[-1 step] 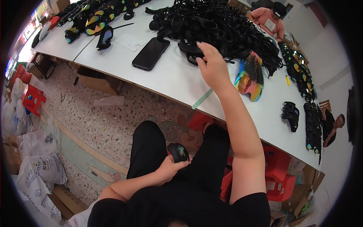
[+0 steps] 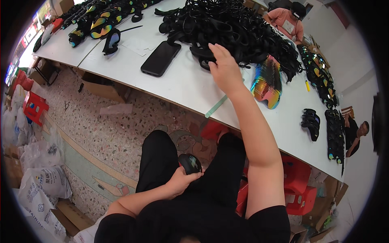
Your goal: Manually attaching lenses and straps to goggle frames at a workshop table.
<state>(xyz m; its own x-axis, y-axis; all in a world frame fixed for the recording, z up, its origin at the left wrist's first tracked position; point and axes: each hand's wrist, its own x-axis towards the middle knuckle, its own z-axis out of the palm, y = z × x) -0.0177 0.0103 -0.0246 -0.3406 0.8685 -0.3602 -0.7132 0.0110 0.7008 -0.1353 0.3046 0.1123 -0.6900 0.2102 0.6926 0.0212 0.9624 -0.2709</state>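
Note:
Low over my lap, my left hand (image 2: 181, 181) is closed around a dark, rounded, glossy piece (image 2: 190, 164); its exact kind is unclear. My right hand (image 2: 226, 72) reaches over the table with its fingers stretched out and nothing held in them. It is at the near edge of a large heap of black eyewear frames (image 2: 231, 30). A black frame (image 2: 201, 52) lies just left of its fingers; I cannot tell whether they touch. To the right of that hand lies a stack of rainbow-mirrored lenses (image 2: 267, 83).
A black phone (image 2: 161, 59) lies left of the heap on the white table (image 2: 117, 67). Finished-looking goggles (image 2: 101, 28) line the far left, with more in rows (image 2: 318, 71) at right. Red stools (image 2: 298, 178) stand under the table. Another person (image 2: 285, 22) sits across.
My right hand has shifted very slightly left, along with the whole view. My left hand keeps its hold on the dark piece.

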